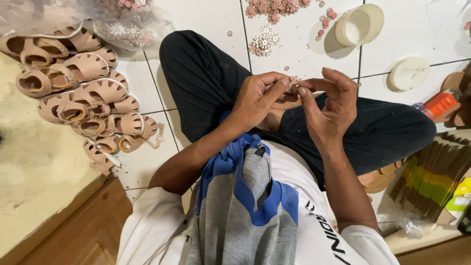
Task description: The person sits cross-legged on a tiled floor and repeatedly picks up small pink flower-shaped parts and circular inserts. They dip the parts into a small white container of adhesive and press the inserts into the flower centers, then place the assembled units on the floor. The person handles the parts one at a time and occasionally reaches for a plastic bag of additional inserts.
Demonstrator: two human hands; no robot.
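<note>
Flower piece (293,84): small, pale pink, pinched between the fingertips of both hands above the crossed legs (211,83). Far left of the piece, pink sandals (81,95) heaped on the tiled floor (422,39). Left hand (257,98) just left of the piece, thumb and fingers closed on it. Right hand (331,105) just right of it, thumb and forefinger gripping, other fingers spread. Above and beyond the piece, loose flowers (265,43); up and right of it, an open white tub (359,24), then its lid (409,73).
</note>
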